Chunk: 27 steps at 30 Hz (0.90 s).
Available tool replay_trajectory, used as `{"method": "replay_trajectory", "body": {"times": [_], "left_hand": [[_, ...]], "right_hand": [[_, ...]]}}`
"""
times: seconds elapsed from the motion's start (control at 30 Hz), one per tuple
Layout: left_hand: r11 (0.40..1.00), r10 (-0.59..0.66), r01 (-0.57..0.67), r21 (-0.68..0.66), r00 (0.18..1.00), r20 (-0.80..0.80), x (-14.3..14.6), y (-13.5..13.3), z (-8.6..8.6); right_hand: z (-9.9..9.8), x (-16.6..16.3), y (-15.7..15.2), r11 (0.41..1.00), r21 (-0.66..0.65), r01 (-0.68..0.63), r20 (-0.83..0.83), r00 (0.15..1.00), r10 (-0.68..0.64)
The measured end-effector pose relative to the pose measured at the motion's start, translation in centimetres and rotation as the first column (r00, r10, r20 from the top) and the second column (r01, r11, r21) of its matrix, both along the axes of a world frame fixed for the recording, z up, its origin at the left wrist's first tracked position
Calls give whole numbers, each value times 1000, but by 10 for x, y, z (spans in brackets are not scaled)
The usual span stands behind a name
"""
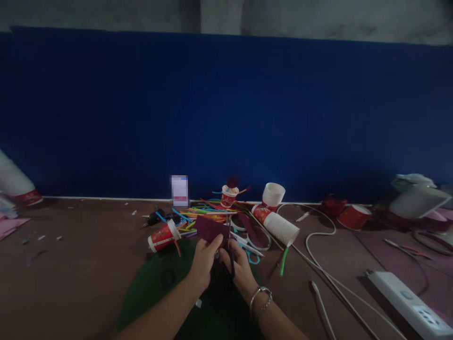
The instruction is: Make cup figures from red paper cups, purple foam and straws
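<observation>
My left hand (204, 261) is closed on a dark maroon piece of paper (211, 229), thumb pressed on its lower edge. My right hand (239, 266), with bracelets at the wrist, is closed beside it, pinching the same paper and a dark strip hanging down. Both hands hover over a dark green sheet (152, 288) on the brown table. Just behind them lie scissors (247, 245) and a heap of coloured sticks (203, 211).
Paper cups lie around: a red one on its side (163, 235), a small upright one (228, 196), a white stack (279, 226). A white cable (320, 245) and power strip (410, 302) are at right. A blue wall panel (226, 113) backs the table.
</observation>
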<state>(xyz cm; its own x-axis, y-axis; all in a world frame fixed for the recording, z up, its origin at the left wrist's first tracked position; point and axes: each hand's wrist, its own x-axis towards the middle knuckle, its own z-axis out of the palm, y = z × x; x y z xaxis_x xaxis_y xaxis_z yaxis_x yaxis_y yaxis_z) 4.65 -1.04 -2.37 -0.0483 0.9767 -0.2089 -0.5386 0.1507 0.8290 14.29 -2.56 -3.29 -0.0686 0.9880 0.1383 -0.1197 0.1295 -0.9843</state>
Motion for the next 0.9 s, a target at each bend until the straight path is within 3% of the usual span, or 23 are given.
{"method": "replay_trajectory", "body": {"times": [0.4, 0.63, 0.8, 0.9], "left_hand": [[999, -24, 26, 43, 999, -36, -3, 2, -3], [997, -59, 62, 34, 994, -89, -8, 6, 7], [1000, -9, 10, 10, 998, -68, -7, 8, 3], [998, 47, -40, 47, 987, -154, -7, 10, -5]], "right_hand": [[-10, 2, 2, 999, 52, -10, 9, 1000, 10], [-15, 2, 4, 999, 9, -42, 17, 999, 42], [-14, 1, 4, 999, -29, -38, 39, 998, 39], [-12, 1, 4, 999, -9, -40, 46, 998, 40]]}}
